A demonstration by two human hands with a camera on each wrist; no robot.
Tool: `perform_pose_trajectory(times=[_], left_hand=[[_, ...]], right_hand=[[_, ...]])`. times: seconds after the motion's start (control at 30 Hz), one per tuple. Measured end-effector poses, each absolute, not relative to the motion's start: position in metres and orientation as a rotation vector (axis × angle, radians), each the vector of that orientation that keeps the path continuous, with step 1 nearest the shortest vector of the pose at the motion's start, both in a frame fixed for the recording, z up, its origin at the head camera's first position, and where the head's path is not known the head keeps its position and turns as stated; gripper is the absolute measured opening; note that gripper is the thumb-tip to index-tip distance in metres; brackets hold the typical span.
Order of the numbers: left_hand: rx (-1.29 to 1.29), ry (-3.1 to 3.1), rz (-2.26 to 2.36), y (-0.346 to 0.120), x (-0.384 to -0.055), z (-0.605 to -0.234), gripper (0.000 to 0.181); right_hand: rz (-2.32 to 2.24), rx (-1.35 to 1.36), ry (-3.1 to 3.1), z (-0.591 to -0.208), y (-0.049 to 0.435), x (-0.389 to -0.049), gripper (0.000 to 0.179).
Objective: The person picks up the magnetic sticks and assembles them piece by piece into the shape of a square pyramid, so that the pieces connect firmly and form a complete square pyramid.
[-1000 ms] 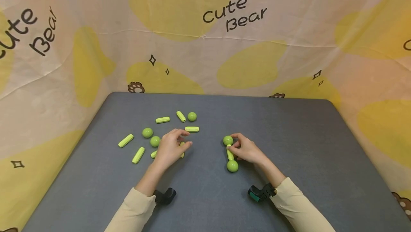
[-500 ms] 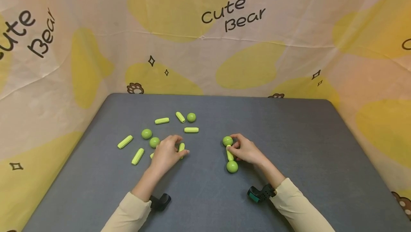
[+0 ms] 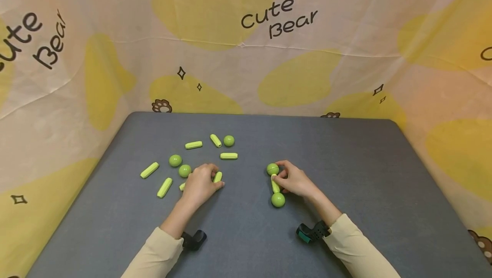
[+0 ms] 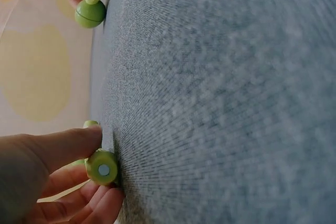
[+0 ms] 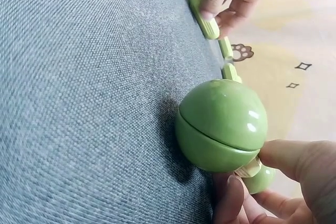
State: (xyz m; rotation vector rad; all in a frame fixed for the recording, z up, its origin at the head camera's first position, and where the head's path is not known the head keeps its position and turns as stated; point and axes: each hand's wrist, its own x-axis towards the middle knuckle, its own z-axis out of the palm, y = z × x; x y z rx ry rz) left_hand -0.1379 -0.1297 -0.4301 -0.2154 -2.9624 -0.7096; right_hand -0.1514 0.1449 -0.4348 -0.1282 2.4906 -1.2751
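My left hand (image 3: 200, 185) pinches a light-green ridged rod (image 3: 218, 177) between thumb and fingers, low over the tabletop. A small pale disc shows in that rod's end (image 4: 104, 170) in the left wrist view. To the right, my right hand (image 3: 295, 179) holds another light-green rod (image 3: 275, 185) by its sides. This rod has a green ball at each end: the far ball (image 3: 272, 169), ringed by a thin seam, and the near ball (image 3: 278, 200). Part of a further rod (image 3: 182, 187) shows beside my left hand, which hides the rest.
Loose on the grey table (image 3: 365, 175) lie two green balls side by side, one ball (image 3: 175, 160) left of the other ball (image 3: 185, 171). A third ball (image 3: 229, 141) lies farther back. Several rods are scattered around them, including one rod (image 3: 165, 188) at left. A printed cloth (image 3: 215, 73) hangs behind.
My left hand has come left and nearer to me, and its thumb and fingers have closed on the rod, which has tilted slightly. My right hand stays at its rod and balls.
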Motion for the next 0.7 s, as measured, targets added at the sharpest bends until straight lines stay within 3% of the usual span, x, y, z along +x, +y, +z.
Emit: perform_pose_trajectory(times=[0.7], left_hand=[[-0.411, -2.883, -0.781, -0.117, -0.147, -0.427, 0.020]], right_hand=[[-1.266, -0.122, 2.499, -0.434, 0.144, -0.151, 0.049]])
